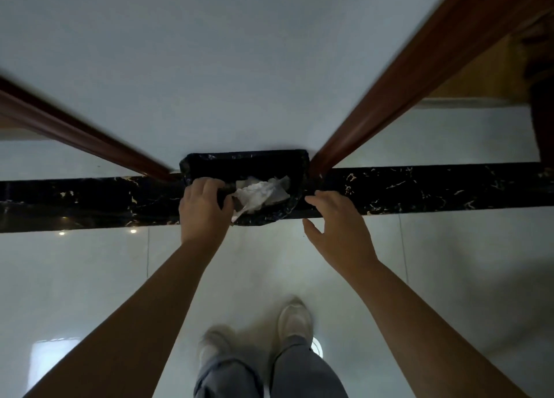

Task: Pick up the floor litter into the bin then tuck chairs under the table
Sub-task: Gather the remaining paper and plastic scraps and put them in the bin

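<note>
White litter sits in the bin, left hand gripping its rim, right hand spread beside.

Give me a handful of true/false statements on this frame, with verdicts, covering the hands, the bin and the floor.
1. The left hand grips the bin at its rim. True.
2. The right hand holds crumpled paper. False: its fingers are spread and hold nothing.
3. The bin is empty. False: white paper lies inside it.
4. A dark marbled strip runs across the floor past the bin. True.
5. The person is barefoot. False: they wear pale shoes.
</note>
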A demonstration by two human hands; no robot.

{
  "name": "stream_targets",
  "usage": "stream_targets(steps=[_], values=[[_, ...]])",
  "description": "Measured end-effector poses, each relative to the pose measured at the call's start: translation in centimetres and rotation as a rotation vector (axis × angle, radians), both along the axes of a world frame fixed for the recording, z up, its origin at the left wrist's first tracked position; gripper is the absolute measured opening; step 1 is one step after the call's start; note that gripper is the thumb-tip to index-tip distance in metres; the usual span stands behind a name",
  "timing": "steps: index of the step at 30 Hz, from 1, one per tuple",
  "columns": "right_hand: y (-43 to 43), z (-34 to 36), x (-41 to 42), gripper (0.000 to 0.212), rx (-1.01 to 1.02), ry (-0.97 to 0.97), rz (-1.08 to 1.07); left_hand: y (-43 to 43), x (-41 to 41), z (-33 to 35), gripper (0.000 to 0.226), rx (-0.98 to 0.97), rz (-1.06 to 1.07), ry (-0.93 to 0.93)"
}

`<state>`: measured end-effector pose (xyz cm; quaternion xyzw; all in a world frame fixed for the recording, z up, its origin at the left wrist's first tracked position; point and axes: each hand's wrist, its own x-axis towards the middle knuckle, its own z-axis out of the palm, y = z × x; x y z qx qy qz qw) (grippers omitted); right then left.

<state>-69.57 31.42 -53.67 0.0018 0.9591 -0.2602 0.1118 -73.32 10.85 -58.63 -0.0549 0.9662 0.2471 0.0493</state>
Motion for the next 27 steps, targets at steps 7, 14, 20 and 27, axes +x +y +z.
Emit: stream_targets(steps=[7,14,20,27], values=[[-2.2,4.8,1.7,0.036,-0.016,0.039,-0.067,-1.1,2.7,7.4,0.033,-0.037,-0.204,0.075],[-5.3,12.7,5.3,0.036,-0.032,0.137,-0.205,-2.2,6.4,17.8,0.034,-0.030,-0.252,0.129],[-7.3,20.8,11.2,0.036,-0.014,0.211,-0.426,-2.6,11.9,25.9,0.036,-0.003,-0.278,0.124],[-7.1,28.0,19.4,0.033,0.055,0.269,-0.568,-4.5,16.6,33.4,0.043,-0.059,-0.445,0.058]])
